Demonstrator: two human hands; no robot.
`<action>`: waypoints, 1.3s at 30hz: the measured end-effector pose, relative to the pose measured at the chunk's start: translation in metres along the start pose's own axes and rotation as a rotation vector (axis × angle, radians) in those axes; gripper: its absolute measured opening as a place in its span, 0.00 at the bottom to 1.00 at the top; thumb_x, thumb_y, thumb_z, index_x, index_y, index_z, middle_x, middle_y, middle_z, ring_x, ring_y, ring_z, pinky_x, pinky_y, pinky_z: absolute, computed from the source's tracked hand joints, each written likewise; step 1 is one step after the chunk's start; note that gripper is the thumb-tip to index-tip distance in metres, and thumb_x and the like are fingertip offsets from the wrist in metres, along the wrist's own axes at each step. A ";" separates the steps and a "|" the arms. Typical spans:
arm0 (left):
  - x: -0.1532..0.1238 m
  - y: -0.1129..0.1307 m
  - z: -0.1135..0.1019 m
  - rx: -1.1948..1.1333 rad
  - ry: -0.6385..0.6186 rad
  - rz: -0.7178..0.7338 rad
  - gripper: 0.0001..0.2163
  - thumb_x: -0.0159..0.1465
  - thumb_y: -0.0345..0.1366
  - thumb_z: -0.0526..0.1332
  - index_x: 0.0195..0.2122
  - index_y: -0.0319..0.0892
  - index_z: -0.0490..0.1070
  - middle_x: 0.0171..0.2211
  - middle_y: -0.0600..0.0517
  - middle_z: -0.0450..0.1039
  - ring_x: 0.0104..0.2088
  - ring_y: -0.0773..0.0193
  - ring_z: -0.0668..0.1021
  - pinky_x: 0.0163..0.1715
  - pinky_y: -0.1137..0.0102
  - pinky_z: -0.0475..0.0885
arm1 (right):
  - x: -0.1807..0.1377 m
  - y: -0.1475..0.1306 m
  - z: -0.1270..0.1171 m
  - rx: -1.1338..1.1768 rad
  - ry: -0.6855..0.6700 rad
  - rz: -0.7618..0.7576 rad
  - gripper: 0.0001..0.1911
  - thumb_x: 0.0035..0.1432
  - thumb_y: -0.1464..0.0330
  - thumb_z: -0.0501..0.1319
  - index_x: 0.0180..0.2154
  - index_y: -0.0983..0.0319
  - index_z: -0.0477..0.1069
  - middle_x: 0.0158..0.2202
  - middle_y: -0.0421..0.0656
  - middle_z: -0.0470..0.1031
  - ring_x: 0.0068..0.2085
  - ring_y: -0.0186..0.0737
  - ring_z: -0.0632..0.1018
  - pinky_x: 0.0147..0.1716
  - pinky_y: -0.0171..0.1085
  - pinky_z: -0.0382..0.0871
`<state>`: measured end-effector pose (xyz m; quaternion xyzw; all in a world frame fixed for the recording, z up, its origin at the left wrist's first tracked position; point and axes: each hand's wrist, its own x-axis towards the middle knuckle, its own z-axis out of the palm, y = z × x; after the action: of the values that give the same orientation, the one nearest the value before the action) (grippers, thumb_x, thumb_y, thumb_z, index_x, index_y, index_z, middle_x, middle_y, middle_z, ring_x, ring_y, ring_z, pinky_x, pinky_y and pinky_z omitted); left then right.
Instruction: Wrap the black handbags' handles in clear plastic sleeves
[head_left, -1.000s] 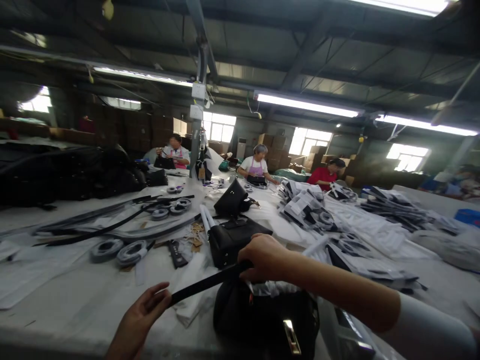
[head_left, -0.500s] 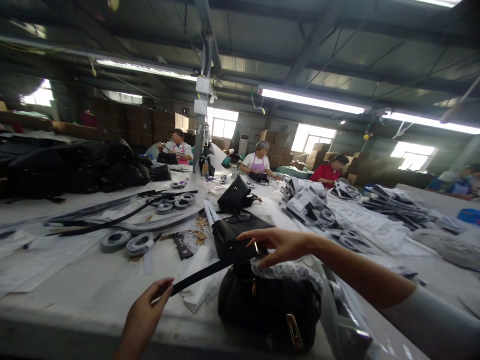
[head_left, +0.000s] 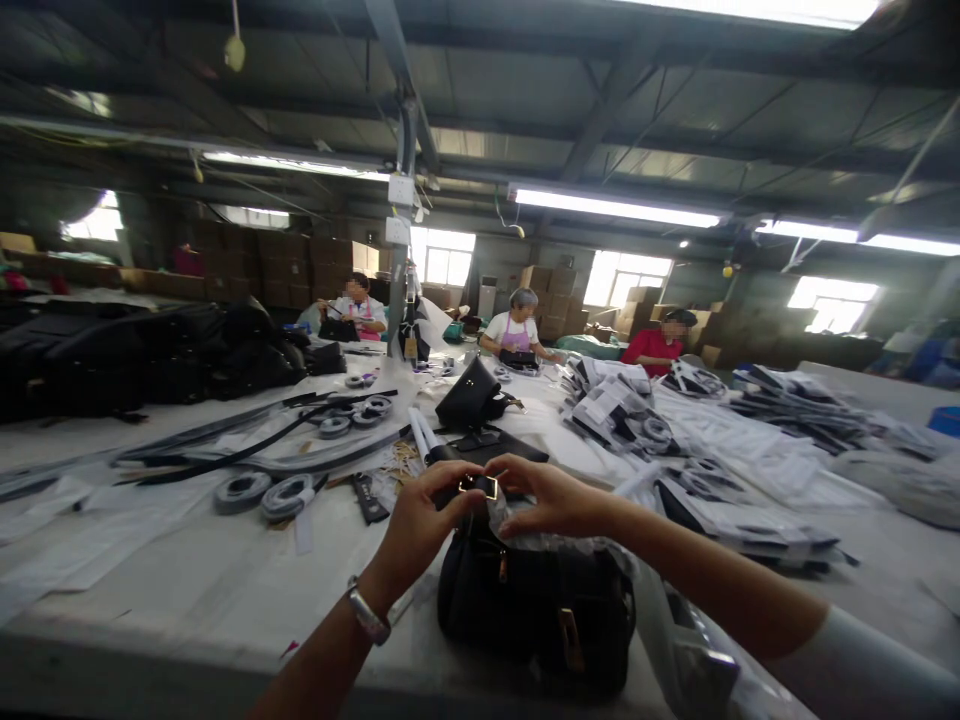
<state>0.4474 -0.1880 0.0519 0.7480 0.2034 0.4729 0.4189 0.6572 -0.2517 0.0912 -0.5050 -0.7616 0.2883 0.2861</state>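
Note:
Directly before me on the table sits a black handbag with gold fittings on its front. At its top left, a gold buckle on a black strap shows between my hands. My left hand pinches the strap at the buckle's left side, thumb and fingertips close together. From the right, my right hand grips the strap by the buckle, its fingers curled. Crinkled clear plastic lies along the bag's top under my right hand. The strap's free end is hidden.
Another black bag stands behind. Rolled straps and long straps lie left, before a heap of black bags. Wrapped bundles are piled right. A grey metal-edged object adjoins the handbag. Several people work across the table.
My left hand has moved up and right from the strap's stretched-out end to the buckle, beside my right hand. The strap no longer extends to the left. My right hand stays near the buckle.

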 end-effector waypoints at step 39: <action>0.027 0.039 0.010 -0.213 -0.518 -0.387 0.15 0.50 0.39 0.73 0.33 0.38 0.72 0.26 0.54 0.73 0.27 0.68 0.73 0.27 0.76 0.65 | -0.050 -0.031 -0.032 -0.301 0.194 -0.227 0.13 0.56 0.64 0.67 0.44 0.56 0.78 0.39 0.41 0.80 0.40 0.39 0.79 0.40 0.34 0.69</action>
<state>0.4658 -0.1955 0.0961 0.7428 0.1782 0.1976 0.6143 0.6781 -0.3031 0.1279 -0.4783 -0.8169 0.0871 0.3103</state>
